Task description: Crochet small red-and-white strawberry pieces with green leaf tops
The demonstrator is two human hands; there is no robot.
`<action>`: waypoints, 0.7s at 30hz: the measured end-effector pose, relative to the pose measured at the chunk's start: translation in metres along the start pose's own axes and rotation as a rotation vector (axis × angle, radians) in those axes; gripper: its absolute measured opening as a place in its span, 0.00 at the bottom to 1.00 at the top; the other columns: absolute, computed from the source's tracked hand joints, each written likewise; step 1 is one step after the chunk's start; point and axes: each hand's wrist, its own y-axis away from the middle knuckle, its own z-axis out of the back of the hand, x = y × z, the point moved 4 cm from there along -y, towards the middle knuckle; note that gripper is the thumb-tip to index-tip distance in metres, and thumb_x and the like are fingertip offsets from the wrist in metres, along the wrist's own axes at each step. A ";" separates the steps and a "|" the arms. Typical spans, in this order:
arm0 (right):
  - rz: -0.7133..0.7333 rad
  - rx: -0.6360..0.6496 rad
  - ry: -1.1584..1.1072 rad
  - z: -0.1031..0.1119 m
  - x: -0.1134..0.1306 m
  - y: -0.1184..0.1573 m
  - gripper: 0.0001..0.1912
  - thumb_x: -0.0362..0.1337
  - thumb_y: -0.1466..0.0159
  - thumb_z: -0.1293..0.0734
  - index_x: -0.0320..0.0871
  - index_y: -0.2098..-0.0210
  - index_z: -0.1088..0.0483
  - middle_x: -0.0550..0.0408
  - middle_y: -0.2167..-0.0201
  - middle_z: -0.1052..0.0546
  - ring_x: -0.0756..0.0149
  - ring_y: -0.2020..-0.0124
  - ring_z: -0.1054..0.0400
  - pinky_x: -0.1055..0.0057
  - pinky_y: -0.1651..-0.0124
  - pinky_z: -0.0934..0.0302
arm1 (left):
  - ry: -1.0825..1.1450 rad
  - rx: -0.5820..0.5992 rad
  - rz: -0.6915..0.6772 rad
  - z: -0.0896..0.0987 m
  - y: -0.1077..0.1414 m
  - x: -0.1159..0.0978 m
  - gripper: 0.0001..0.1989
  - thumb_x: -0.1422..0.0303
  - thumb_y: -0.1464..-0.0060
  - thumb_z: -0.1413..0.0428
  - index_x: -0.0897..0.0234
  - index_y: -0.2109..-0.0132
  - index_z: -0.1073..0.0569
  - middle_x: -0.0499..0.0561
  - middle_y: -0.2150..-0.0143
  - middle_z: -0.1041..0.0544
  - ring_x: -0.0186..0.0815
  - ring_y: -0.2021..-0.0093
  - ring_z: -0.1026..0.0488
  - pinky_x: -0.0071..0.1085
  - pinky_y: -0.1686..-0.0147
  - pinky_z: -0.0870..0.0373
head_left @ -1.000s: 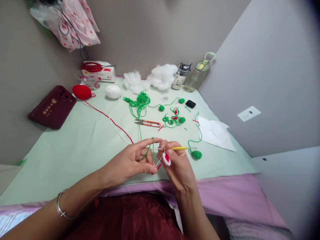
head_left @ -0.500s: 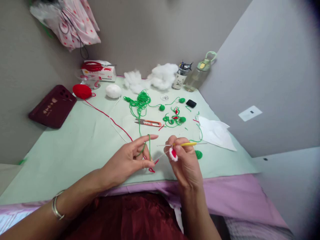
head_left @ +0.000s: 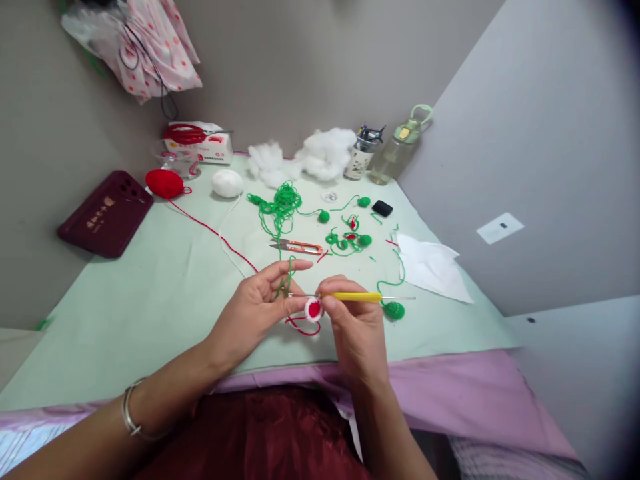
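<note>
My right hand [head_left: 353,323] grips a yellow-handled crochet hook [head_left: 353,297], its metal tip pointing left toward my left hand. Between the two hands is a small round crochet piece [head_left: 313,309], red in the middle with a white rim. My left hand [head_left: 257,303] pinches the piece's left edge between thumb and a finger, with the index finger stretched out above. Green yarn [head_left: 291,270] runs over the left fingers. A loop of red yarn [head_left: 313,334] hangs below the piece.
Orange snips [head_left: 300,247], a green yarn tangle [head_left: 283,203] and small green crochet pieces [head_left: 365,241] lie beyond the hands. Red [head_left: 164,183] and white [head_left: 227,183] yarn balls are at the left, a white sheet [head_left: 433,267] at the right, a bottle [head_left: 397,153] behind.
My right hand has moved left with the hook and the crochet piece, up to my left hand, which now pinches the piece's edge. The red yarn loop has shifted.
</note>
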 end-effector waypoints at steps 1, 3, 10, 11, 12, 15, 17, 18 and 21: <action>-0.013 0.010 0.001 0.000 0.000 0.001 0.04 0.36 0.38 0.22 0.51 0.63 0.17 0.59 0.64 0.21 0.70 0.62 0.28 0.74 0.59 0.34 | -0.006 -0.011 -0.016 0.001 0.000 -0.001 0.29 0.66 0.45 0.31 0.64 0.39 0.27 0.42 0.69 0.23 0.28 0.69 0.28 0.25 0.65 0.33; -0.052 0.025 0.004 0.000 -0.001 0.003 0.06 0.35 0.39 0.22 0.52 0.62 0.17 0.60 0.63 0.20 0.71 0.63 0.27 0.76 0.60 0.33 | -0.015 -0.023 -0.040 0.002 0.000 -0.004 0.29 0.65 0.44 0.31 0.64 0.38 0.27 0.42 0.69 0.23 0.28 0.69 0.28 0.25 0.66 0.33; -0.176 -0.038 -0.022 -0.004 -0.006 0.009 0.07 0.35 0.41 0.20 0.50 0.65 0.18 0.62 0.67 0.19 0.73 0.66 0.25 0.78 0.62 0.31 | 0.001 -0.043 -0.089 0.003 0.002 -0.006 0.28 0.67 0.44 0.31 0.64 0.38 0.28 0.41 0.69 0.23 0.28 0.69 0.27 0.24 0.66 0.31; -0.201 -0.058 -0.037 -0.006 -0.007 0.010 0.07 0.36 0.42 0.19 0.49 0.65 0.19 0.61 0.68 0.19 0.73 0.68 0.25 0.78 0.63 0.31 | 0.004 -0.057 -0.096 0.003 0.002 -0.007 0.28 0.68 0.45 0.31 0.64 0.39 0.28 0.41 0.69 0.23 0.28 0.69 0.26 0.23 0.66 0.30; -0.229 -0.075 -0.055 -0.007 -0.008 0.011 0.09 0.37 0.43 0.19 0.48 0.64 0.19 0.61 0.70 0.19 0.73 0.69 0.25 0.77 0.64 0.31 | 0.004 -0.072 -0.101 0.003 0.003 -0.007 0.28 0.69 0.46 0.31 0.64 0.39 0.28 0.41 0.69 0.23 0.28 0.69 0.26 0.24 0.66 0.30; -0.314 -0.105 -0.113 -0.013 -0.009 0.013 0.12 0.39 0.45 0.18 0.47 0.64 0.20 0.60 0.75 0.20 0.71 0.74 0.26 0.75 0.68 0.33 | -0.011 -0.110 -0.102 0.002 0.003 -0.007 0.30 0.71 0.47 0.31 0.63 0.39 0.28 0.41 0.68 0.22 0.29 0.70 0.26 0.25 0.66 0.29; -0.324 -0.140 -0.148 -0.015 -0.008 0.012 0.12 0.38 0.47 0.18 0.46 0.66 0.21 0.61 0.75 0.21 0.72 0.74 0.27 0.75 0.68 0.33 | -0.033 -0.123 -0.104 0.001 0.004 -0.008 0.30 0.71 0.48 0.31 0.62 0.38 0.28 0.41 0.68 0.22 0.29 0.70 0.27 0.26 0.66 0.30; -0.314 -0.165 -0.163 -0.015 -0.006 0.010 0.11 0.37 0.48 0.18 0.46 0.68 0.21 0.61 0.74 0.21 0.72 0.74 0.28 0.76 0.67 0.34 | -0.051 -0.127 -0.104 0.001 0.005 -0.008 0.30 0.71 0.47 0.31 0.62 0.38 0.28 0.41 0.69 0.23 0.29 0.69 0.27 0.26 0.66 0.31; -0.264 -0.211 -0.200 -0.012 -0.002 0.005 0.10 0.33 0.51 0.19 0.45 0.73 0.23 0.62 0.72 0.24 0.74 0.72 0.31 0.77 0.67 0.36 | -0.122 -0.108 -0.100 0.001 0.008 -0.010 0.30 0.69 0.46 0.31 0.62 0.37 0.28 0.41 0.70 0.24 0.29 0.70 0.30 0.26 0.68 0.35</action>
